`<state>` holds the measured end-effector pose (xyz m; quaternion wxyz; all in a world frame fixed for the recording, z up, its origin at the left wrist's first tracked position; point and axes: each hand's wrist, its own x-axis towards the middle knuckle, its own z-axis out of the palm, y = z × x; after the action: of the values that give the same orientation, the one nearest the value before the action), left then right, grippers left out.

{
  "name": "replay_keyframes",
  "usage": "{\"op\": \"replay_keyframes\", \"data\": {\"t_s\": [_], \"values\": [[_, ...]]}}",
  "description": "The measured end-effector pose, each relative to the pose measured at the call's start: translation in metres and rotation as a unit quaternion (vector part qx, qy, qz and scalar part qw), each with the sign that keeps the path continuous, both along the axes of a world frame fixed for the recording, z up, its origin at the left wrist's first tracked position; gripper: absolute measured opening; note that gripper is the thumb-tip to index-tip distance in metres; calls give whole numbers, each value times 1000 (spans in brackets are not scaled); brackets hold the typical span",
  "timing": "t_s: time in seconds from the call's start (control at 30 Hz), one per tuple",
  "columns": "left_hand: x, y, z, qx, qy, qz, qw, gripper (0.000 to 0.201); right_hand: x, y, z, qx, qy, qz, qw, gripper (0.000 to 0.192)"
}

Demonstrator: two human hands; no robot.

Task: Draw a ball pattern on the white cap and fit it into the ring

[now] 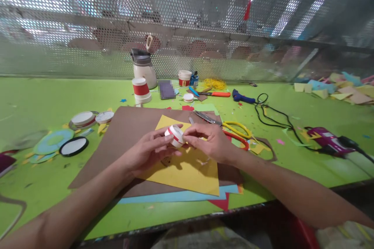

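- Small white round container (175,135) with a red band, tilted on its side, held just above the yellow paper sheet (187,171), which lies flat on brown card.

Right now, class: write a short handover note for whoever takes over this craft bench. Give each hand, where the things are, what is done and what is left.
Left hand: holds the small white tub with a red band.
Right hand: fingertips pinch the same tub.
Things: tub held above the yellow sheet, which lies on brown card; scissors beside the right hand.
Done: red band is on the tub.
Left: cannot tell from this view.
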<state>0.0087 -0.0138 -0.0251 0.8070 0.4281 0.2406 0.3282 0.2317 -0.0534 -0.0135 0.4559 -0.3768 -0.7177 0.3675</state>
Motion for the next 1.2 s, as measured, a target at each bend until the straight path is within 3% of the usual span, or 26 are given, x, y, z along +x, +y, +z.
{"op": "replay_keyframes", "data": {"t_s": [0.23, 0.37, 0.53, 0.9, 1.03, 1.2], "values": [[2, -3, 5, -26, -8, 35, 999, 45, 11, 1, -6, 25, 4, -81, 996, 10], [3, -5, 6, -50, 10, 78, 996, 43, 6, -3, -13, 113, -24, -63, 991, 7], [2, -4, 5, -38, 18, 82, 996, 36, -2, -8, -18, 191, -51, -60, 978, 7], [-4, 1, -2, 19, 24, 56, 998, 41, -5, -9, -15, 104, -36, -91, 990, 7], [-6, 1, 0, 29, 35, 67, 997, 55, -4, -8, -18, 67, -25, -92, 993, 9], [-5, 0, -5, 144, 96, 109, 979, 72, 0, -4, -23, -11, -1, -120, 993, 17]]}}
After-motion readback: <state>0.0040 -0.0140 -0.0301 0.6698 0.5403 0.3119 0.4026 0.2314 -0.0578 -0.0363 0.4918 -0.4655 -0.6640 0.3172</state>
